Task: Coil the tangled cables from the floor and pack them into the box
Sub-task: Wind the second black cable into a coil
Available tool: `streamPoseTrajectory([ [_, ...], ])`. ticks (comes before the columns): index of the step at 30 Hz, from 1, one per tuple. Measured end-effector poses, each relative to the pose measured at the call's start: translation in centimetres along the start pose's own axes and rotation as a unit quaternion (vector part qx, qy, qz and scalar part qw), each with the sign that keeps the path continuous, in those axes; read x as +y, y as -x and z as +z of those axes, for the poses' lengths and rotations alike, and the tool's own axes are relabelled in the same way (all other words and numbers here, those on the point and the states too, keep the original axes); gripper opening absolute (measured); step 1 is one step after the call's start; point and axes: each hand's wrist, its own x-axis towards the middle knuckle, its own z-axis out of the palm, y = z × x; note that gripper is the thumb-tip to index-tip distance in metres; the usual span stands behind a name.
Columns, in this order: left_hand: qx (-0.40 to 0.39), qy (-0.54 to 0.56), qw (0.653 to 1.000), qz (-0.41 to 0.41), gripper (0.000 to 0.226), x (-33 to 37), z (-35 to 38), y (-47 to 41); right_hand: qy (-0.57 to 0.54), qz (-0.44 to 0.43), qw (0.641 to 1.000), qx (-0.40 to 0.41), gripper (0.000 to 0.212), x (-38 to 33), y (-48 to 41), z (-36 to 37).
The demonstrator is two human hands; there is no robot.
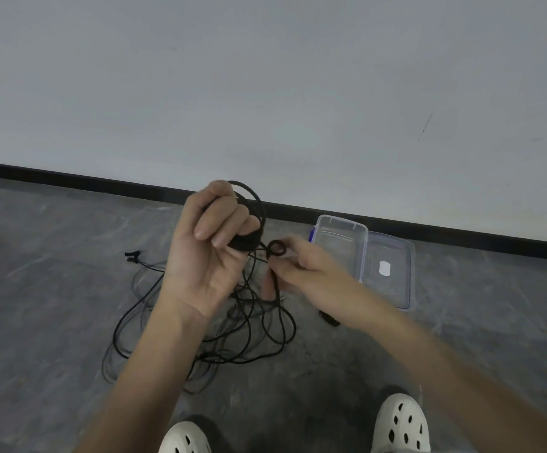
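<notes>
Though blurred, cable [244, 246] seemingly between hands [207, 253] [308, 269].

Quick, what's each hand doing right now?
Left hand: gripping the black cable coil.
Right hand: pinching a small loop of the same cable.

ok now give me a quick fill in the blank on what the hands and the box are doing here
1. The left hand grips a coil of black ___.
2. The right hand pinches a small ___ of it.
3. The clear box sits open and ___.
4. The tangle lies on the ___.
Missing words: cable; loop; empty; floor.
</notes>
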Motion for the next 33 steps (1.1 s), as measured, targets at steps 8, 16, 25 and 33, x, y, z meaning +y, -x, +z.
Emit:
streamPoseTrajectory([
  [8,0.077,-0.106,0.989,0.068,0.024,-0.8,-0.1,-0.1,0.021,-0.039,0.981,0.19,0.012,0.0,-0.2,2.1],
  [16,0.065,-0.165,0.984,0.03,0.025,-2.3,0.5,0.0,0.374,-0.175,0.851,0.324,0.015,-1.1,-0.1,-0.7],
  [25,0.062,-0.171,0.983,0.023,0.026,-2.8,0.5,0.0,0.257,-0.051,0.918,0.299,0.021,-1.3,-0.3,-0.8],
  [33,0.092,-0.115,0.986,0.076,0.026,-1.1,-0.1,-0.3,0.287,0.057,0.947,0.128,0.028,-0.1,0.2,-0.4],
])
